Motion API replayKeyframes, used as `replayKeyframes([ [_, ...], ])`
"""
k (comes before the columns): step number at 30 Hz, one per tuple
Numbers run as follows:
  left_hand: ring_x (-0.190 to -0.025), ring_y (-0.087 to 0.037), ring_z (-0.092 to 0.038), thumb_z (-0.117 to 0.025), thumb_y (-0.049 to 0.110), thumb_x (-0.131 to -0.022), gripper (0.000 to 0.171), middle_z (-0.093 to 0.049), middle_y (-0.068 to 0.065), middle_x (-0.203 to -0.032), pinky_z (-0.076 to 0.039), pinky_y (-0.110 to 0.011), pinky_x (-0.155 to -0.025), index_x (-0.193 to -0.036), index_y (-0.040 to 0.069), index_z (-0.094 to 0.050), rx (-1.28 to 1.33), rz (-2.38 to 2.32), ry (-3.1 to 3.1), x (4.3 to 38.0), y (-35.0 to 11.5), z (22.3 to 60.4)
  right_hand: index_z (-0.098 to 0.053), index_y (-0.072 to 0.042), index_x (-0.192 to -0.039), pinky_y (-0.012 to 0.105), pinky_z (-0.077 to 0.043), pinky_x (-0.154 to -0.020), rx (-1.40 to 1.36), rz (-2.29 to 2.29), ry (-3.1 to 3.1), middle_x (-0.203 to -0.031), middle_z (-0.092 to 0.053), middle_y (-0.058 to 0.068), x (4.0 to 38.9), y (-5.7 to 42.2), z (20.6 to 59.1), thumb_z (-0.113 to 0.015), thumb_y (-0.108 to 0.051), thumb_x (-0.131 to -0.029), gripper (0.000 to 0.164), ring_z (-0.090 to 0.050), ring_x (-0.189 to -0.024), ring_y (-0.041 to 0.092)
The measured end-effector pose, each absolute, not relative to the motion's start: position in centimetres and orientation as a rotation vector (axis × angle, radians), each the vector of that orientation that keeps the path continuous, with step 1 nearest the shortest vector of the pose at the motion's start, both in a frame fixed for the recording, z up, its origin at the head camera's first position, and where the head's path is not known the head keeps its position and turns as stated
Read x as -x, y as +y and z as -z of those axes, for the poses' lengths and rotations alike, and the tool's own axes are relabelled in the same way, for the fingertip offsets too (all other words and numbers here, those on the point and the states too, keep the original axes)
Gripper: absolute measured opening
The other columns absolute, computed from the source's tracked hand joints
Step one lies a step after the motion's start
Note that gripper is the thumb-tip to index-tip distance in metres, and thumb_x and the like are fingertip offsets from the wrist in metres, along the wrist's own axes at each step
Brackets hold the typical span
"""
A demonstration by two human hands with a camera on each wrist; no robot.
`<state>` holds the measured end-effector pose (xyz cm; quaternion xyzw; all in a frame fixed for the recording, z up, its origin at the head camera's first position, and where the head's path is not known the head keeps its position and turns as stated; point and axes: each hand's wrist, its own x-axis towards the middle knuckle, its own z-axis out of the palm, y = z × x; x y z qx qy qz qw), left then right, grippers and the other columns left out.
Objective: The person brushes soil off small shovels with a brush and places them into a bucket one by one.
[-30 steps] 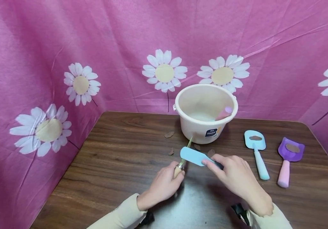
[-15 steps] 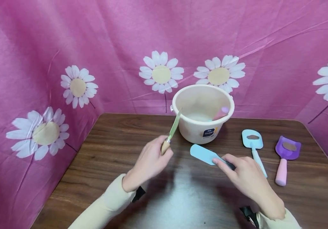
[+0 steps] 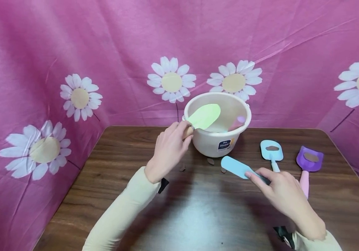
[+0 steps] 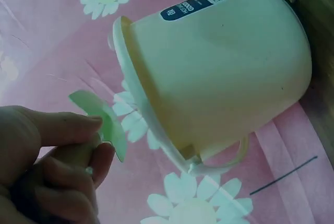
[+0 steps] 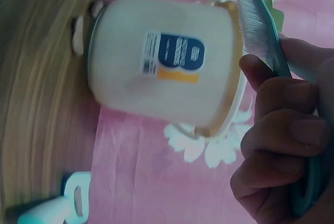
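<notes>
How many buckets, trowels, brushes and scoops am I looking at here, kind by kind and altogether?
Buckets: 1, the white bucket
Trowels: 1, the green trowel
Brushes: 1, the light blue brush
Scoops: 2, the pale blue scoop and the purple scoop
Total: 5, leaving out the pink item inside the bucket, too hidden to classify.

I can pass by the left edge of the table (image 3: 110,164) and its far left corner, or between the left hand (image 3: 170,143) and the right hand (image 3: 281,191), in front of the blue brush (image 3: 237,168). Near the far edge, the white bucket (image 3: 208,143) blocks me. A blue scoop (image 3: 273,155) and purple scoop (image 3: 307,165) block me toward the right edge.
</notes>
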<state>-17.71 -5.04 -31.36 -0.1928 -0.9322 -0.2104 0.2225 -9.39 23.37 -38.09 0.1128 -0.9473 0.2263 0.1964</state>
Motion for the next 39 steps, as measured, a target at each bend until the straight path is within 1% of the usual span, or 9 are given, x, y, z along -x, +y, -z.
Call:
replayKeyframes([
  [2,-0.073,-0.026,-0.064,-0.068,0.018,-0.087,0.024,-0.064,-0.005,-0.092,-0.053,-0.041,-0.056,-0.110,0.017,-0.062,0.535,0.580,-2.575,18.5,-4.5,31.3,-0.069,-0.025,-0.079,0.039,-0.032,-0.067,-0.279,-0.633,-2.670,-0.046,-0.025,-0.017,9.3,23.9,38.2,-0.070,-0.039,-0.086,0.015,-0.029,-0.048,0.004],
  [6,-0.075,-0.026,-0.063,-0.064,0.013,-0.088,0.022,-0.064,-0.007,-0.091,-0.053,-0.040,-0.059,-0.110,0.014,-0.064,0.549,0.581,-2.571,20.2,-3.6,31.5,-0.070,-0.026,-0.079,0.051,-0.023,-0.073,-0.256,-0.632,-2.683,-0.047,-0.028,-0.014,9.3,24.5,38.5,-0.070,-0.042,-0.085,0.017,-0.032,-0.050,0.004],
  [10,-0.083,-0.028,-0.064,-0.059,0.009,-0.089,0.022,-0.065,-0.009,-0.096,-0.054,-0.042,-0.068,-0.111,0.011,-0.064,0.579,0.573,-2.590,21.6,-2.9,31.8,-0.069,-0.026,-0.078,0.055,-0.026,-0.077,-0.271,-0.639,-2.677,-0.048,-0.030,-0.015,9.3,25.1,38.8,-0.070,-0.039,-0.085,0.015,-0.034,-0.052,0.003],
  [20,-0.101,-0.029,-0.053,-0.053,0.007,-0.095,0.021,-0.064,-0.011,-0.111,-0.042,-0.038,-0.088,-0.113,0.005,-0.064,0.658,0.633,-2.622,23.8,-1.2,32.6,-0.071,-0.024,-0.084,0.039,-0.028,-0.067,-0.179,-0.634,-2.738,-0.051,-0.036,-0.014,8.9,26.5,38.7,-0.065,-0.041,-0.089,0.019,-0.034,-0.051,0.002],
  [26,-0.120,-0.031,-0.036,-0.049,0.006,-0.095,0.031,-0.049,-0.010,-0.131,-0.033,-0.047,-0.093,-0.125,0.010,-0.055,0.501,0.699,-2.680,24.5,-1.2,33.1,-0.070,-0.021,-0.084,0.064,-0.035,-0.085,-0.172,-0.688,-2.747,-0.052,-0.034,-0.013,8.7,26.9,38.7,-0.064,-0.039,-0.090,0.020,-0.032,-0.050,0.003],
  [28,-0.123,-0.032,-0.034,-0.050,0.009,-0.096,0.029,-0.047,-0.011,-0.133,-0.031,-0.049,-0.094,-0.125,0.010,-0.055,0.472,0.714,-2.661,24.7,-1.4,33.3,-0.069,-0.020,-0.085,0.060,-0.042,-0.076,-0.151,-0.681,-2.761,-0.052,-0.031,-0.012,8.5,27.2,38.7,-0.064,-0.040,-0.090,0.021,-0.030,-0.049,0.005],
  [30,-0.123,-0.032,-0.034,-0.050,0.011,-0.096,0.027,-0.046,-0.011,-0.132,-0.030,-0.050,-0.094,-0.123,0.010,-0.055,0.459,0.731,-2.637,24.7,-1.6,33.4,-0.069,-0.021,-0.087,0.047,-0.045,-0.061,-0.122,-0.660,-2.775,-0.050,-0.030,-0.013,8.5,27.5,38.6,-0.063,-0.041,-0.091,0.022,-0.030,-0.051,0.006],
  [33,-0.119,-0.032,-0.035,-0.051,0.013,-0.096,0.026,-0.046,-0.012,-0.129,-0.030,-0.050,-0.093,-0.121,0.008,-0.056,0.452,0.774,-2.585,24.5,-1.8,33.6,-0.070,-0.022,-0.087,0.027,-0.026,-0.047,-0.084,-0.628,-2.777,-0.048,-0.030,-0.013,8.4,27.9,38.5,-0.063,-0.042,-0.090,0.022,-0.031,-0.055,0.010],
  [39,-0.111,-0.031,-0.037,-0.052,0.012,-0.091,0.025,-0.045,-0.013,-0.121,-0.032,-0.048,-0.090,-0.116,0.007,-0.058,0.431,0.851,-2.422,23.7,-2.0,33.6,-0.071,-0.020,-0.088,0.028,-0.026,-0.046,-0.043,-0.634,-2.799,-0.049,-0.029,-0.009,8.6,29.0,38.3,-0.062,-0.042,-0.091,0.024,-0.034,-0.056,0.013],
])
